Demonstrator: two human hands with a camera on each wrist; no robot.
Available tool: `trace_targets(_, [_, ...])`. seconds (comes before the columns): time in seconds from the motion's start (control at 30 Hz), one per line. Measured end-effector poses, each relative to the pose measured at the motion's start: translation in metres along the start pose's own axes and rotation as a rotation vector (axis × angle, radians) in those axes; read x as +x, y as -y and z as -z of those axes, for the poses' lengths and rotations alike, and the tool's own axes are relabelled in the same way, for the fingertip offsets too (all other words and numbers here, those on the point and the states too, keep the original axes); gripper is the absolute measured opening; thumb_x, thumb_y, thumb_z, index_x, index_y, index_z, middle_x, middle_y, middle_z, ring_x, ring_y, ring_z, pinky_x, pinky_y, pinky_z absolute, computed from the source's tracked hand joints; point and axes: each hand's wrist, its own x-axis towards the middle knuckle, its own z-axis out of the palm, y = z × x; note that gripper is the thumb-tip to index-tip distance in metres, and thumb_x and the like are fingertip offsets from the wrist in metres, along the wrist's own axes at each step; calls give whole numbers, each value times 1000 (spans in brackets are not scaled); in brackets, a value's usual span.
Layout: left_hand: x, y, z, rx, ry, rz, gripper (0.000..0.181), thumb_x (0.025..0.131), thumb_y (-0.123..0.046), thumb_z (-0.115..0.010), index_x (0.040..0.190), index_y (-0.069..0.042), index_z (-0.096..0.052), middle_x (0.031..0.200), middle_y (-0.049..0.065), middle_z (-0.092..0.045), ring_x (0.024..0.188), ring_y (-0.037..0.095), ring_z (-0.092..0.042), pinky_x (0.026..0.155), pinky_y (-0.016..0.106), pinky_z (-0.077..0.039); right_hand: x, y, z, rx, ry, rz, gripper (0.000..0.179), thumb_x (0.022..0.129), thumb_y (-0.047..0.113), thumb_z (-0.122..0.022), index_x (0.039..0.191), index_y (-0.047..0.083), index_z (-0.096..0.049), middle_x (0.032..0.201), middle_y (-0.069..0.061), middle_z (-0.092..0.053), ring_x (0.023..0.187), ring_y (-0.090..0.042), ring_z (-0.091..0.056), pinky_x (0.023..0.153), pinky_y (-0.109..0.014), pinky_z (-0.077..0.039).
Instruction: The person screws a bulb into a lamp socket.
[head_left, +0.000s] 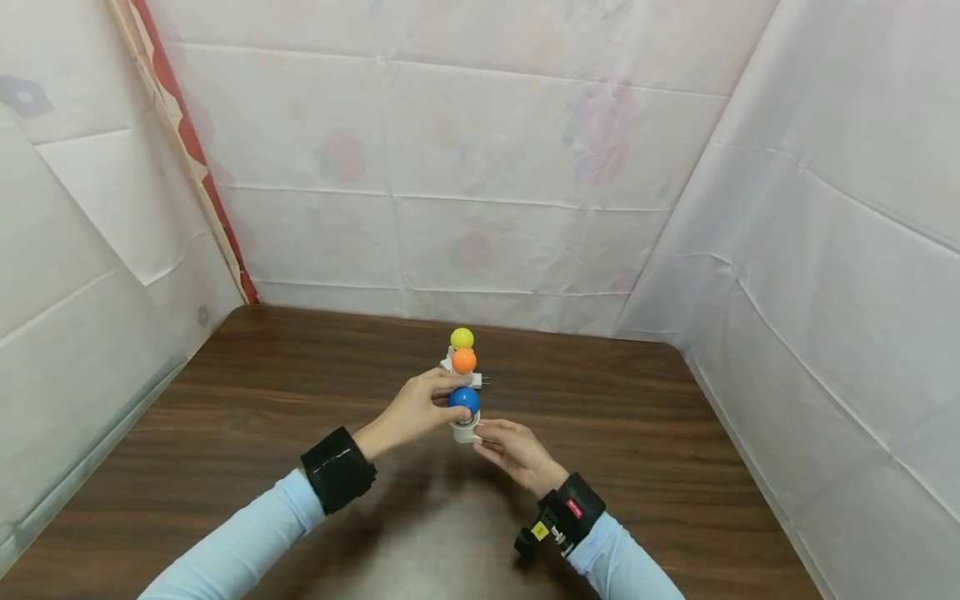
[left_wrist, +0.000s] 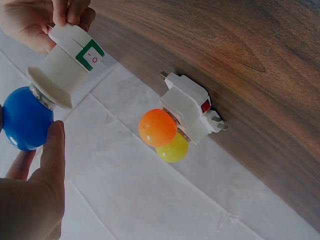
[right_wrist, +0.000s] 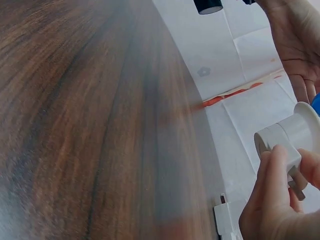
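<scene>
Blue bulb [head_left: 464,401], left grip [head_left: 417,408] above right grip [head_left: 521,454]

Lt. blue sleeves [head_left: 236,533], blk wristbands [head_left: 337,469]; R one w/ red label [head_left: 574,507], yellow sticker [head_left: 539,530] & blk knob [head_left: 527,543], poss. a cam, hard to tell.

Two lamps [head_left: 464,360] sit behind the held lamp [head_left: 464,402].
</scene>
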Motion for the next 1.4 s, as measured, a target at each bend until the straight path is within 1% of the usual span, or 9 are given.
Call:
trace_targets(0.1, [0,1,2,-47,13,-9,53,79,-22,-72,127,-8,-55,119,14,-55,109,32,-58,89,43,-49,0,2,0,0,7,6,42,87,11,-62,122,-6,-48,104,-10,-62,91,-16,-62,86,-27,-51])
trace_targets(0.27, [1,3,5,-64,38,-40,47,83,-18,-68,126,-5,-55,122,15,-58,107,28,-60,85,37,-52,1,4,-1,-8,-7,14,40,85,11,-64,119,-6,-52,102,-9,-63,89,-15,-62,85,-26,-52])
trace_targets(0.53, [2,3,7,-81,63,-31,45,84,-12,-66,127,-4,-54,124,17,-57,110,29,-58,87,37,-51,3,6,0,-19,-20,10,41,85,13,-64,120,-4,-52,105,-10,-62,91,-16,-62,90,-29,-49])
trace_targets(0.63, [2,4,5,-84,28,-14,48,82,-15,-68,127,-4,-54,122,15,-58,108,28,-60,85,37,-52,2,7,-1,-15,-15,6,42,86,14,-64,121,-4,-51,107,-10,-61,92,-16,-61,93,-30,-47])
trace_targets(0.87, [2,2,-9,-9,-152,10,58,75,-28,-76,123,-3,-57,111,14,-64,91,20,-66,75,31,-56,2,9,-4,-8,-2,40,42,87,14,-62,122,-5,-50,106,-9,-60,92,-15,-60,89,-27,-50])
trace_targets(1.0, [1,-1,-12,-2,-188,12,56,73,-25,-77,121,-2,-58,108,14,-65,89,21,-67,74,31,-56,2,9,-5,-9,-2,52,43,87,15,-63,122,-6,-50,107,-9,-60,93,-16,-60,94,-31,-46])
trace_targets(1.1, [1,-1,-12,-24,-174,16,57,75,-25,-76,123,-1,-57,109,15,-65,92,22,-66,74,32,-56,1,9,-4,-12,-5,53,43,86,15,-63,122,-6,-51,108,-10,-60,93,-16,-60,99,-35,-41])
trace_targets(1.23, [3,3,-10,-59,-128,25,59,76,-27,-74,126,-1,-54,113,17,-63,96,24,-65,76,32,-55,1,10,-3,-8,-8,47,42,87,14,-63,122,-6,-51,106,-10,-60,93,-16,-60,98,-34,-43])
trace_targets(1.4, [7,11,-6,-136,-3,-9,55,83,-18,-68,131,-1,-48,123,21,-56,106,30,-60,83,37,-53,3,9,-1,-10,-2,45,42,87,12,-62,123,-7,-49,107,-10,-60,93,-16,-59,95,-31,-46])
